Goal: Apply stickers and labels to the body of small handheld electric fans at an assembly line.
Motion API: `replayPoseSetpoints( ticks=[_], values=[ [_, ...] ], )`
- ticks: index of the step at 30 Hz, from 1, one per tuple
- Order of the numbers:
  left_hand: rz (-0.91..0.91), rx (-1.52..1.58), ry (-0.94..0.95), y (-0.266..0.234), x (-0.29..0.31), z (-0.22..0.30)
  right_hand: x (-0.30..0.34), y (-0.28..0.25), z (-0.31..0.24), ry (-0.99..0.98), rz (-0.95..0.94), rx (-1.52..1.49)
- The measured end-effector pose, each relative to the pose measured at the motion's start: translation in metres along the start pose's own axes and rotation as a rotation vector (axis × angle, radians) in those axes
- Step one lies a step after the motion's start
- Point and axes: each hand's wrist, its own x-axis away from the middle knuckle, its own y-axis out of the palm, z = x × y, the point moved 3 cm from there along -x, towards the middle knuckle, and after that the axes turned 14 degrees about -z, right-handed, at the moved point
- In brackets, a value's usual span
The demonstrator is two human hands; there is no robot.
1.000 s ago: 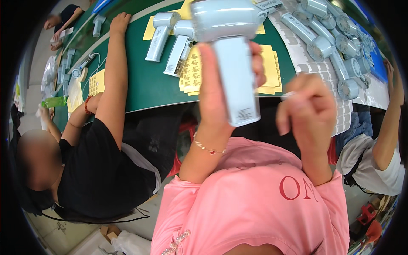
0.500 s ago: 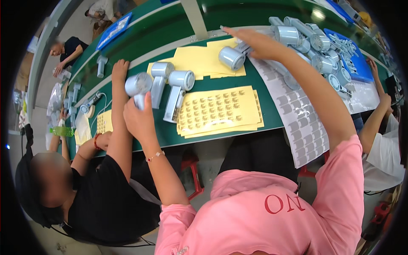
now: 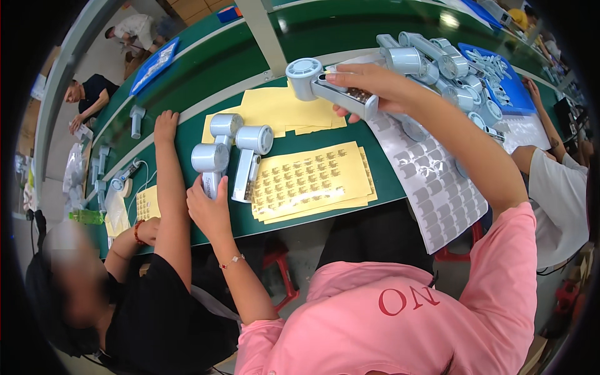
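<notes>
My left hand (image 3: pixel 211 209) is closed round the handle of a pale blue handheld fan (image 3: pixel 210 157), its round head pointing away from me. Close beside it on the green table are two more such fans, one behind (image 3: pixel 225 127) and one to the right (image 3: pixel 254 140). My right hand (image 3: pixel 387 84) grips another handheld fan (image 3: pixel 304 78) by its handle, above the table; the grille faces up and an opening in the handle shows small parts inside. Below and between my hands is a yellow sheet of small printed stickers (image 3: pixel 306 178).
More yellow sheets (image 3: pixel 262 103) lie farther back. A white sheet of grey stickers (image 3: pixel 437 187) overhangs the near edge at right. Beyond it are a heap of fans (image 3: pixel 431 62) and a blue tray (image 3: pixel 524 94) of small parts. A co-worker's arm (image 3: pixel 172 187) reaches over the table at left.
My right hand has raised and turned its fan, bringing the handle's opening into view. My left hand has brought its fan down beside the other two. The head view has shifted slightly.
</notes>
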Motion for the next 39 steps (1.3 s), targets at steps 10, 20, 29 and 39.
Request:
replayPoseSetpoints(
  ticks=[10, 20, 29, 39],
  values=[
    [0.057, 0.839, 0.001, -0.034, 0.04, 0.071, 0.023, 0.057, 0.018, -0.103, 0.091, -0.111],
    [-0.844, 2.442, -0.107, 0.003, 0.038, 0.164, 0.036, 0.104, 0.019, -0.278, 0.301, 0.62],
    [-0.698, 1.834, -0.089, 0.011, 0.029, 0.123, 0.054, 0.077, 0.096, -0.096, 0.511, 0.332],
    [-0.516, 0.83, 0.188, 0.023, 0.035, 0.147, 0.039, 0.082, 0.105, -0.052, 0.645, 0.506]
  ],
)
